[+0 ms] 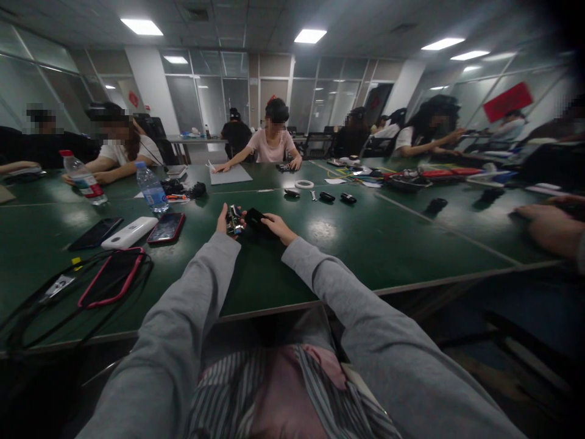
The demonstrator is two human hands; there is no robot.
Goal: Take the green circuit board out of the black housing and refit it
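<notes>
My left hand [223, 222] is wrapped round a small shiny metallic device [234, 221], whose details are too small to make out. Close beside it on the right, my right hand [276, 227] grips a black box-like case [257, 222], thumb on its top. Both are held just above the green table [292, 268], in front of me. Whether the device and the case touch is unclear. Beyond my hands lie small black items [326, 197] and a white ring [304, 184].
At left are phones [166, 227], a white power bank [130, 233], a pink-edged case [112, 277] with black straps, and two bottles [152, 188]. A person [274, 140] sits opposite. Another person's hand [543, 222] rests at far right. Cables [434, 174] lie back right.
</notes>
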